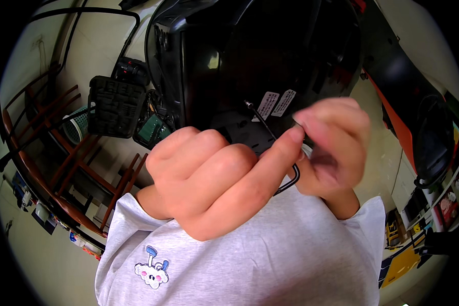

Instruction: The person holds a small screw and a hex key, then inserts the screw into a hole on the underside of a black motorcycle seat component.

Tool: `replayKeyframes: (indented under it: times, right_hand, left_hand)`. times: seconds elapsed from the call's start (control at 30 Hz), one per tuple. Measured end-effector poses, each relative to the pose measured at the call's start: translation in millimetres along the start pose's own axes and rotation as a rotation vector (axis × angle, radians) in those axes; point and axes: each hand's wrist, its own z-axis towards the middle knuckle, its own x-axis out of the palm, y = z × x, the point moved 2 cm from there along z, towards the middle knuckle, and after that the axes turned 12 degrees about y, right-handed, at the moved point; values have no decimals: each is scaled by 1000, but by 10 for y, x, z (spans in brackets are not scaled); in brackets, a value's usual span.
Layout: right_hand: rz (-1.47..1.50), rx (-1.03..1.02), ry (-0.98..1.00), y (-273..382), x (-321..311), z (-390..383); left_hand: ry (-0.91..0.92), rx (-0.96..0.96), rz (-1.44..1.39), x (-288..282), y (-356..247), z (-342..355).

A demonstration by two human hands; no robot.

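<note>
A black L-shaped hex key slants across the middle, its bent end below the fingers. At its upper tip sits a small silver piece that looks like a screw. My left hand is closed, with thumb and index finger on the key's shaft. My right hand is beside the left fingertips, fingers curled and slightly blurred. Its thumb and index finger come together near the key, and what lies between them is hidden. Behind the hands stands a large glossy black housing with two white labels.
On the left are an open black tool case, a black power drill, a green basket and a reddish-brown wooden chair frame. An orange-edged black panel leans at right. Yellow items lie lower right.
</note>
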Motion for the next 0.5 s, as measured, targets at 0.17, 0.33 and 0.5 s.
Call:
replayKeyframes:
  times: [0.17, 0.33, 0.5]
  right_hand:
    - [-87, -80, 252, 264, -265, 36]
    - [-142, 1, 172, 327, -185, 82]
    - [8, 147, 217, 362, -164, 188]
  left_hand:
    - [26, 9, 5, 22, 2, 1]
    - [70, 37, 49, 17, 12, 14]
    - [23, 49, 110, 53, 12, -24]
